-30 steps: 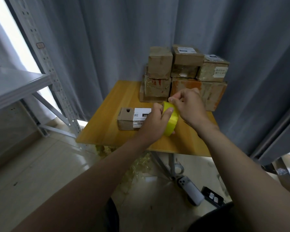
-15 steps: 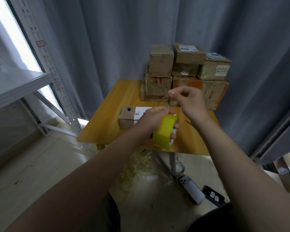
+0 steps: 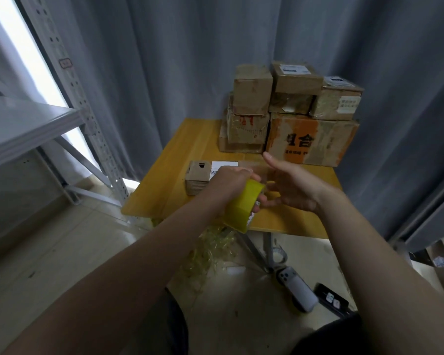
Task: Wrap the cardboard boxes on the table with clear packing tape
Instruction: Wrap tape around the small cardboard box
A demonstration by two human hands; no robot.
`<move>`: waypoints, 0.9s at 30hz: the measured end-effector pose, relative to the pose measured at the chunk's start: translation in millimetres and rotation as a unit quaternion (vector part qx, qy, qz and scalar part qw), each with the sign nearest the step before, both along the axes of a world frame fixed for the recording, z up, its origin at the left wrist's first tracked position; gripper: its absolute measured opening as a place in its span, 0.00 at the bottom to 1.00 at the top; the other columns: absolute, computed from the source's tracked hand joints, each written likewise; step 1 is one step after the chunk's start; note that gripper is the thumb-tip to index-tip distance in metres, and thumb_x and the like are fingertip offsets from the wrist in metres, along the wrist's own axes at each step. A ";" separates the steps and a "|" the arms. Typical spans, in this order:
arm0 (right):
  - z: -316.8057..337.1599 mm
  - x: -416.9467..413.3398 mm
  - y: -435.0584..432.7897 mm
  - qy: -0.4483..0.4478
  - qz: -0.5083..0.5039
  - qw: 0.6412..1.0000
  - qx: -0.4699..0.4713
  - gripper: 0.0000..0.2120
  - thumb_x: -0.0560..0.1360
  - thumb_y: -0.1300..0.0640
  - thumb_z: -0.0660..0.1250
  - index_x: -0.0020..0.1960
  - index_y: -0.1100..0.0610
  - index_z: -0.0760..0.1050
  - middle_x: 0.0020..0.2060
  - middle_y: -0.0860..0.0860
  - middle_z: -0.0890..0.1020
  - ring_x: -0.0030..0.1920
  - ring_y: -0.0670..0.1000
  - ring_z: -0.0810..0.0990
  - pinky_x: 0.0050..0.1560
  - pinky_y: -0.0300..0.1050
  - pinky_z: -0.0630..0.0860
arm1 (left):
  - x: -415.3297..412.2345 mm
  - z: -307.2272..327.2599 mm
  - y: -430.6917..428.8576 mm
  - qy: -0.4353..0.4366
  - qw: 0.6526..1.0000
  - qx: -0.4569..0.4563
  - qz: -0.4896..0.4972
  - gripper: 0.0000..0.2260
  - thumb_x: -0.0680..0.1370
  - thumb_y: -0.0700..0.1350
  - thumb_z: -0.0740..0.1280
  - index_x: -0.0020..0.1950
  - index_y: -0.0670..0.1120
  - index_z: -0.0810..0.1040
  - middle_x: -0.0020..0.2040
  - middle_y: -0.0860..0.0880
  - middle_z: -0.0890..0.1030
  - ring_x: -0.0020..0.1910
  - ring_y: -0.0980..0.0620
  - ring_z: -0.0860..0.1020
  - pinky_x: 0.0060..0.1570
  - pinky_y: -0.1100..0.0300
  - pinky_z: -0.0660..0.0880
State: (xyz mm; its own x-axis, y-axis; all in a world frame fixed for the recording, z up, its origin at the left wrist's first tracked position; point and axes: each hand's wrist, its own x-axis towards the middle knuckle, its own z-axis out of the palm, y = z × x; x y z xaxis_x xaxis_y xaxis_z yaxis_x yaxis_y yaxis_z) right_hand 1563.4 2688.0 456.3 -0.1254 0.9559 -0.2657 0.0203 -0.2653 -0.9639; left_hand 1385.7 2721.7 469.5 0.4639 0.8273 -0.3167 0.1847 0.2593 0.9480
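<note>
My left hand (image 3: pixel 231 185) grips a yellow roll of packing tape (image 3: pixel 241 208) over the front edge of the wooden table (image 3: pixel 180 149). My right hand (image 3: pixel 290 185) is just right of the roll, thumb raised and fingers stretched toward it; I cannot make out a tape strip between them. A small cardboard box (image 3: pixel 198 180) with a white label lies on the table behind my left hand, partly hidden by it. A stack of several taped cardboard boxes (image 3: pixel 292 111) stands at the table's back right.
A grey metal shelf (image 3: pixel 23 124) stands at the left and grey curtains hang behind the table. On the floor under the table lie crumpled tape scraps (image 3: pixel 210 249), a phone (image 3: pixel 297 290) and a black device (image 3: pixel 331 301).
My left hand lowered the roll toward the table's front edge. My right hand dropped from its raised pinch and its fingers spread beside the roll.
</note>
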 end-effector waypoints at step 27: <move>-29.1 -3.1 32.2 -0.283 -0.059 0.940 0.179 0.10 0.81 0.55 0.70 0.49 0.60 0.87 0.44 0.57 0.87 0.45 0.49 0.83 0.49 0.46 0.76 | -3.0 -17.8 13.9 0.068 0.988 -0.104 -0.093 0.10 0.84 0.44 0.64 0.64 0.43 0.75 0.43 0.41 0.87 0.40 0.44 0.86 0.50 0.49 0.81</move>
